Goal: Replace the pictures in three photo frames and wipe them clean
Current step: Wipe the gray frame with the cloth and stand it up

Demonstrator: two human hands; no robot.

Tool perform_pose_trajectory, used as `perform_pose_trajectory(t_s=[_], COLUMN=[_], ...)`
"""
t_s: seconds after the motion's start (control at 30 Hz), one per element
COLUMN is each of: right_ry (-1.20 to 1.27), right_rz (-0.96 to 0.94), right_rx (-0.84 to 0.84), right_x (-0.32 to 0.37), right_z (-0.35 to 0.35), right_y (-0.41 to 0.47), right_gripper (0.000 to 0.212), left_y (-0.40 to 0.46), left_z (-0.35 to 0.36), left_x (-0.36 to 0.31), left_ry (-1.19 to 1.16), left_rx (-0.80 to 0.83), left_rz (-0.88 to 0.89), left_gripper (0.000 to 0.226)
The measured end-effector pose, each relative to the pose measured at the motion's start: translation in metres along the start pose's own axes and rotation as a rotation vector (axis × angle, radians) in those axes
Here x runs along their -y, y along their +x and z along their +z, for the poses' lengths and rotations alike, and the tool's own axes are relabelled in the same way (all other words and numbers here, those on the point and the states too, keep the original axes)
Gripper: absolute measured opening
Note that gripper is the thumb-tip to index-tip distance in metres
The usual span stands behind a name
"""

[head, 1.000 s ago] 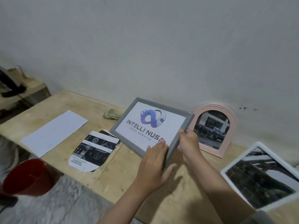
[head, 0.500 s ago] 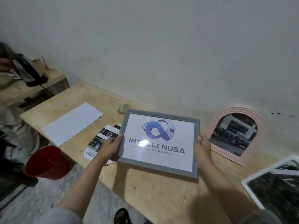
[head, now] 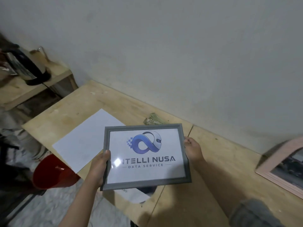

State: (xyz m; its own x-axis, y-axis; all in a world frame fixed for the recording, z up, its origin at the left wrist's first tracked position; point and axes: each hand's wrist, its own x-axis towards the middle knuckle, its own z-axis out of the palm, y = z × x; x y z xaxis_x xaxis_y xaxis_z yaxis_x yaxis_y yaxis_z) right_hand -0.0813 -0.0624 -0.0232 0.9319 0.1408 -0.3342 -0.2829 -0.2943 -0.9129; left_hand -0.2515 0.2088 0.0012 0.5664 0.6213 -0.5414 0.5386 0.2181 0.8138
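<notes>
Both hands were clamped on the grey photo frame (head: 146, 156), one at each short side: the left hand (head: 100, 164) gripped the left edge with its thumb over the front rim, and the right hand (head: 192, 149) curled round the right edge. The frame was held off the wooden table (head: 205, 169), face up toward the camera, with its long axis running left to right between the hands and a logo print showing behind the glass, where a glare spot sat near the left thumb. It lay level between the two hands, so neither was nearer. A likely next move was to set it down or wipe it, which would call for freeing one hand. A green cloth (head: 153, 120) lay on the table just beyond the frame's far edge, slightly nearer the right hand. The pink arched frame (head: 278, 167) stood off to the right.
</notes>
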Motion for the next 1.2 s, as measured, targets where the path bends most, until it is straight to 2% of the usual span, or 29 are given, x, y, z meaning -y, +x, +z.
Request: perform_pose_trajectory(t_s=[0.1, 0.2, 0.33, 0.43, 0.53, 0.6, 0.67, 0.77, 0.83, 0.93, 1.07, 1.2], right_ry=[-0.226, -0.48, -0.842, -1.143, -1.359, -1.373, -1.309, -1.016, -0.858, -0.763, -0.822, -1.023], right_rz=[-0.029, -0.173, -0.219, -0.245, -0.387, -0.419, -0.388, -0.379, -0.457, -0.624, -0.895, -1.054], right_rx=[0.016, 0.002, 0.161, 0.297, 0.247, 0.219, 0.204, 0.077, -0.027, -0.085, -0.13, -0.108], right_x=[0.014, 0.023, 0.027, 0.027, 0.024, 0.025, 0.029, 0.043, 0.057, 0.08, 0.101, 0.097], right_z=[0.046, 0.078, 0.113, 0.132, 0.14, 0.137, 0.131, 0.116, 0.106, 0.09, 0.069, 0.021], right_y=[0.038, 0.076, 0.136, 0.153, 0.153, 0.153, 0.153, 0.141, 0.126, 0.096, 0.065, 0.044], right_gripper=[0.029, 0.044, 0.071, 0.066, 0.047, 0.038, 0.04, 0.052, 0.053, 0.052, 0.052, 0.057], left_y=[0.035, 0.06, 0.085, 0.095, 0.103, 0.105, 0.106, 0.104, 0.103, 0.093, 0.073, 0.039], left_z=[-0.036, -0.066, -0.093, -0.107, -0.117, -0.119, -0.119, -0.113, -0.105, -0.084, -0.051, -0.019], left_x=[-0.012, -0.024, -0.035, -0.04, -0.042, -0.044, -0.043, -0.045, -0.047, -0.056, -0.067, -0.078], left_ry=[-0.011, -0.025, -0.041, -0.046, -0.032, -0.03, -0.032, -0.024, -0.007, 0.005, 0.02, -0.014], left_rx=[-0.061, -0.096, -0.147, -0.169, -0.17, -0.173, -0.168, -0.133, -0.108, -0.062, -0.005, 0.058], left_rz=[-0.02, -0.031, -0.021, -0.01, -0.002, 0.002, 0.013, 0.04, 0.056, 0.123, 0.26, 0.328], left_gripper=[0.03, 0.028, 0.026, 0.028, 0.029, 0.029, 0.029, 0.029, 0.033, 0.038, 0.037, 0.033])
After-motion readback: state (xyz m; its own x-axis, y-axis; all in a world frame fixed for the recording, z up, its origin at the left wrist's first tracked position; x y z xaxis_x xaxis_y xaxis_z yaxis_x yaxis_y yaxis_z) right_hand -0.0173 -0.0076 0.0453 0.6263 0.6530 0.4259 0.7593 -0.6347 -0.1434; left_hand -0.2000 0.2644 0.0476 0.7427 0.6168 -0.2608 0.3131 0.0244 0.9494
